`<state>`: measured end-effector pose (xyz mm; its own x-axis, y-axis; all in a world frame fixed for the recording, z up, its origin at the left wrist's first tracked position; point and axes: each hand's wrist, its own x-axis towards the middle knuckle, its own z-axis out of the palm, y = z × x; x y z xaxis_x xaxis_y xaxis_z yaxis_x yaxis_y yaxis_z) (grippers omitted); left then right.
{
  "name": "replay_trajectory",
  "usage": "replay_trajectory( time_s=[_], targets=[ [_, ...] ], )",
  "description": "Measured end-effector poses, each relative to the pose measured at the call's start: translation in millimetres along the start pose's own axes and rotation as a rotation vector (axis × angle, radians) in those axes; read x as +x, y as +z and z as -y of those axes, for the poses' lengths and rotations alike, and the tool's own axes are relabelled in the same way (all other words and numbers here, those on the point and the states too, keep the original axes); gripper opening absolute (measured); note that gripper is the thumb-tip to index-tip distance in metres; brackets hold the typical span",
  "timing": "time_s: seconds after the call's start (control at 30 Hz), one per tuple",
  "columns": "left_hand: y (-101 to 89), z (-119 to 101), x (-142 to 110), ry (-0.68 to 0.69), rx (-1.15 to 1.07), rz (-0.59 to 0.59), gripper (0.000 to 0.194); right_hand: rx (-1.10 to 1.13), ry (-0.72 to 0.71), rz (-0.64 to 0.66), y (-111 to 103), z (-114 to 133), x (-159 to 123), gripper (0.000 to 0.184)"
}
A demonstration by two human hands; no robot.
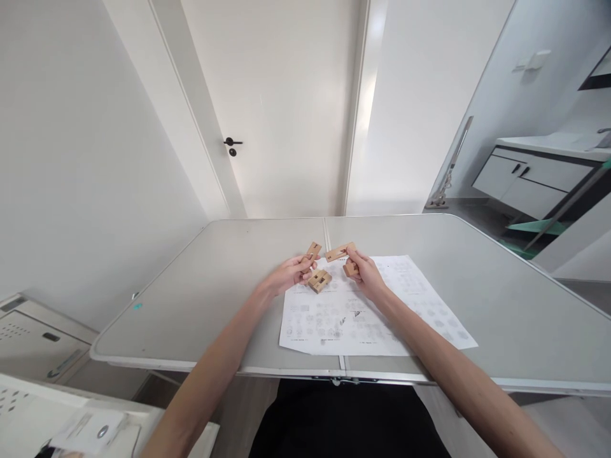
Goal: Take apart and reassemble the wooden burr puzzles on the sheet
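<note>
Over the paper's upper left part, my left hand (292,272) is closed on a small flat wooden puzzle piece (314,249) that tilts upward and has dark marks. My right hand (365,270) pinches a longer wooden puzzle piece (338,253), with a notch in it, between thumb and finger. A second wooden block (351,270) shows under that hand's fingers. Just below and between the hands, a squarish group of joined wooden pieces (319,280) with dark gaps rests by my left fingers. Whether those fingers touch it I cannot tell.
A large printed sheet (382,340) with rows of small figures lies on the grey folding table (200,299). The table's middle seam runs under the sheet. A white door (286,114) stands behind, a white cabinet (42,343) at left, and a sink cabinet (529,181) far right.
</note>
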<state>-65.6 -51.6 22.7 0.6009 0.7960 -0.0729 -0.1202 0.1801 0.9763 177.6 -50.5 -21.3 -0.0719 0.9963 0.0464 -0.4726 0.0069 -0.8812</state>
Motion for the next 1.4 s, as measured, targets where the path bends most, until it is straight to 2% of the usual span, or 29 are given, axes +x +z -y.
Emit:
replay_trajectory(
  time_s=[0.2, 0.3, 0.43, 0.67, 0.87, 1.0, 1.13, 1.27, 1.4],
  targets=[
    [4.5, 4.0, -1.1, -0.026, 0.073, 0.133, 0.04, -0.085, -0.04, -0.057, 7.2, -0.5, -5.9, 0.05],
    [8.5, 5.7, -1.3, -0.019, 0.053, 0.164, 0.035, -0.126, -0.06, -0.048, 12.6, -1.3, -10.3, 0.051],
    [15.2, 5.3, -2.0, -0.011, -0.013, 0.188, 0.032, -0.225, -0.146, -0.004, 20.9, 0.5, -18.1, 0.042],
    [20.7, 5.5, -1.4, -0.022, -0.122, 0.146, 0.029, -0.327, -0.239, 0.033, 28.3, 5.5, -24.6, 0.049],
    [22.8, 5.7, -2.0, -0.022, -0.118, 0.159, 0.027, -0.343, -0.25, 0.063, 26.0, 4.7, -25.1, 0.046],
    [26.0, 3.9, -3.4, -0.007, -0.076, 0.126, 0.024, -0.365, -0.246, 0.098, 23.9, 2.9, -24.9, 0.048],
    [25.0, 4.5, -2.4, -0.002, -0.046, 0.135, 0.029, -0.433, -0.276, 0.147, 23.9, 2.7, -25.3, 0.051],
    [22.9, 7.8, 0.6, 0.042, -0.038, 0.09, 0.03, -0.63, -0.387, 0.126, 22.8, 2.1, -25.2, 0.051],
    [24.8, 7.4, 1.1, 0.052, 0.03, 0.02, 0.034, -0.935, -0.599, -0.003, 15.5, -2.9, -21.2, 0.04]
  ],
)
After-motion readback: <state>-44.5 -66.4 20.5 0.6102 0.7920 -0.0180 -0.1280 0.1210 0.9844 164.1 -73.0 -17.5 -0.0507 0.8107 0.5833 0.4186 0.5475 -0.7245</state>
